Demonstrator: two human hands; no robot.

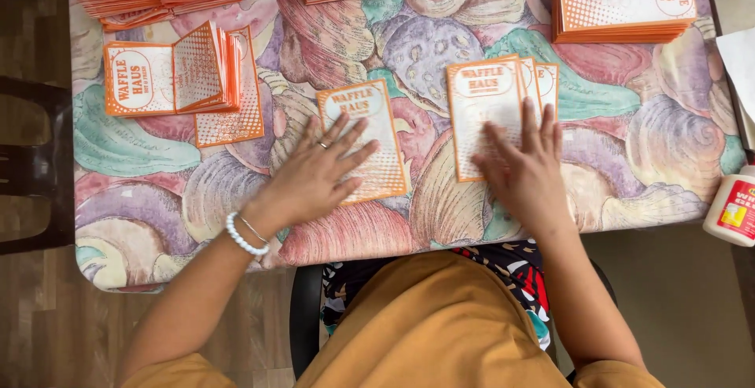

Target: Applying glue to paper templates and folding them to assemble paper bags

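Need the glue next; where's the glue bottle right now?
The glue bottle stands at the far right edge of the head view, just off the table, right of the right hand.

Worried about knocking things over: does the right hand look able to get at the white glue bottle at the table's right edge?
Probably yes: the right hand lies flat on a paper sleeve, and only bare tablecloth separates it from the glue bottle.

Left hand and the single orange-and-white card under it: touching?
Touching. The head view shows the left hand lying flat with fingers spread on the single card, covering its lower left part, no gap visible. The right hand presses a separate fanned pile.
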